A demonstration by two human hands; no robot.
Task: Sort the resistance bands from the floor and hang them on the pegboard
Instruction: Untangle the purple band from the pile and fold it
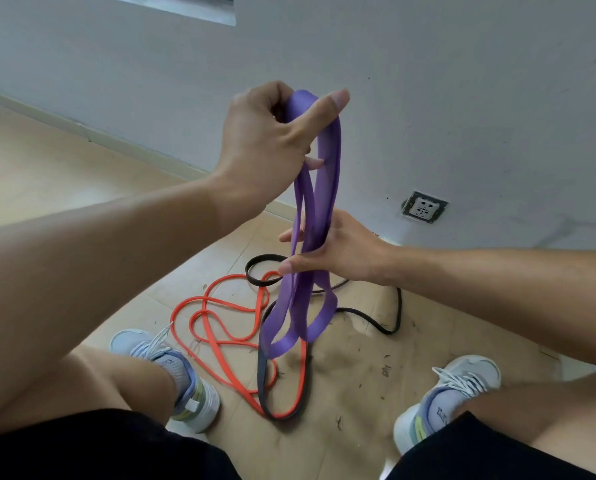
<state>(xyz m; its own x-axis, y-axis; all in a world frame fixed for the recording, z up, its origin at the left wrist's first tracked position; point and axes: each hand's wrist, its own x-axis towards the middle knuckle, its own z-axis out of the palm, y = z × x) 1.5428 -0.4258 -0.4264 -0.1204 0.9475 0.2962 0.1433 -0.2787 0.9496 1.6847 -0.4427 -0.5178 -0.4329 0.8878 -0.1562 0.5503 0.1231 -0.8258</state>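
- Landmark: wall socket (424,206), low on the grey wall (463,81).
- Below-left of the socket, on the tan floor (47,161): orange band (220,327) in loose tangled loops, black band (265,386) crossing it, small black loop (262,270) nearer the wall.
- Another thin black strand (386,327) runs under the socket; I see grit scattered round it.
- My two sneakers (185,379) flank the pile, knees in the foreground.
- Purple band (327,188) hangs left of the socket, off the floor, wide and flat, doubled into several loops, lower ends blurred.
- Left hand (265,143) grips its top, fingers curled, thumb out along it.
- Right hand (338,251) pinches the strands mid-length, thumb and fingers round them.
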